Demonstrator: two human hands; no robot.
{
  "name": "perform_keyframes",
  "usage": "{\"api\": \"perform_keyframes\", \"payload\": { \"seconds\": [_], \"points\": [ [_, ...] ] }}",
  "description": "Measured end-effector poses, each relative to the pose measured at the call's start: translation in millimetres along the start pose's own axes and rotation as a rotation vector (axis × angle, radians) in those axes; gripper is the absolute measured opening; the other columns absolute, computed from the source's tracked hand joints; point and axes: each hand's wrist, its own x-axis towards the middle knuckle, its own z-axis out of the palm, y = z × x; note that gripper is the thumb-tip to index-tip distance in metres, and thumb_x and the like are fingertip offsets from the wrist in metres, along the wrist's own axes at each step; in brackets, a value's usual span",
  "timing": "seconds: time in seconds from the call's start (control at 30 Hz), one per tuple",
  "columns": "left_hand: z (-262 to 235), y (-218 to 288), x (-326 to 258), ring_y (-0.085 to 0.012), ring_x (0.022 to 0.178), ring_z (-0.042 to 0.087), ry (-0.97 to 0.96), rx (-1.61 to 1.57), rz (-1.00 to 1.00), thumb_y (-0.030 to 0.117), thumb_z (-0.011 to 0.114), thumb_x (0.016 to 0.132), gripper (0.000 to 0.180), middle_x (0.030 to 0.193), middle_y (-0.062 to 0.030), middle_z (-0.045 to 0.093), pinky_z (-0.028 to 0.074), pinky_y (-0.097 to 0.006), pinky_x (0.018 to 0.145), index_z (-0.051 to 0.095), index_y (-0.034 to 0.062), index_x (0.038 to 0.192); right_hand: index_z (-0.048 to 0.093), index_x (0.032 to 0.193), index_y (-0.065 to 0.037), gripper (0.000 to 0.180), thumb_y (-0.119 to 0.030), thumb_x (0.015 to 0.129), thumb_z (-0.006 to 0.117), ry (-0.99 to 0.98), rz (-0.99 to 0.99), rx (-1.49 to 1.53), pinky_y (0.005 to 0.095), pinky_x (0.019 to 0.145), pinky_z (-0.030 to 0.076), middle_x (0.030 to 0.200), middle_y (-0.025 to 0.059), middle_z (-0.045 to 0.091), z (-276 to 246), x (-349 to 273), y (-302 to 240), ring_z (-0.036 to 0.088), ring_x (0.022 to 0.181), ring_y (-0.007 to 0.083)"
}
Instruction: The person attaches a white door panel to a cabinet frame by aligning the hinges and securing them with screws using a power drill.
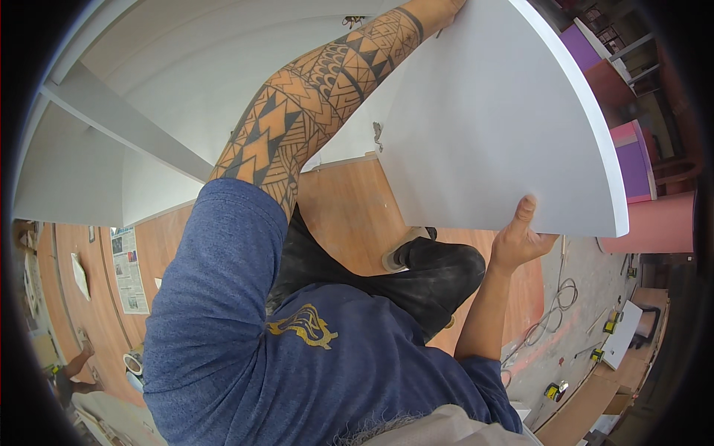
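A white cabinet door (498, 126) stands swung out from a white cabinet (186, 59). My right hand (520, 241) grips the door's lower edge, its thumb pressed on the flat face and its fingers underneath. My tattooed left arm reaches across the cabinet opening to the door's upper part. There my left hand (448, 9) is mostly cut off by the upper rim of the picture, and its fingers do not show. A metal hinge (378, 137) sits by the door's inner edge, and another hinge (353, 21) shows higher up behind my forearm.
Wood-coloured boards (342, 212) lie beneath me. At left are a newspaper sheet (129, 267), a tape roll (133, 363) and another person's leg (78, 364). A cable (554, 312) and a tape measure (555, 391) lie at right, below purple and pink panels (651, 223).
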Motion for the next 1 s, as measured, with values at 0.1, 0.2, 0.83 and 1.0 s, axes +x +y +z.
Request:
{"api": "perform_keyframes", "payload": {
  "seconds": [0.1,0.2,0.83,1.0],
  "points": [
    [-4.3,-1.8,3.8,-0.0267,0.084,0.062,-0.045,-0.006,0.024,0.052,0.053,0.104,0.068,0.082,-0.0193,0.068,0.05,-0.044,0.082,0.068,-0.0119,0.086,0.055,0.135,0.007,0.044,-0.011,0.1,0.074,0.007,0.004,0.0,0.0366,0.097,0.054,0.129,0.015,0.062,6.0,2.7,-2.9,0.063,0.114,0.0212],
    [-4.9,-12.9,12.2,-0.0294,0.084,0.063,-0.072,0.076,0.084,0.054,0.051,0.105,0.07,0.083,-0.0231,0.069,0.05,-0.045,0.083,0.069,-0.0114,0.087,0.054,0.136,0.007,0.044,-0.011,0.1,0.073,0.016,0.022,-0.016,0.0367,0.099,0.053,0.13,0.0155,0.062,11.4,6.0,-5.2,0.063,0.115,0.0217],
    [12.7,-5.7,15.5,-0.0354,0.08,0.065,-0.01,0.114,0.062,0.055,0.056,0.102,0.073,0.081,-0.0284,0.069,0.049,-0.048,0.081,0.066,-0.0142,0.082,0.059,0.13,0.006,0.036,-0.014,0.102,0.072,0.048,-0.006,0.004,0.0361,0.1,0.052,0.125,0.0135,0.065,8.2,14.9,0.8,0.063,0.114,0.0212],
    [7.1,-26.3,22.3,-0.0354,0.08,0.065,0.084,0.095,0.217,0.055,0.056,0.103,0.072,0.081,-0.0281,0.069,0.049,-0.048,0.082,0.067,-0.0138,0.087,0.058,0.131,0.006,0.039,-0.013,0.101,0.073,0.02,0.003,-0.039,0.0364,0.1,0.051,0.127,0.0141,0.064,7.1,11.4,2.2,0.063,0.115,0.0215]
  ]
}}
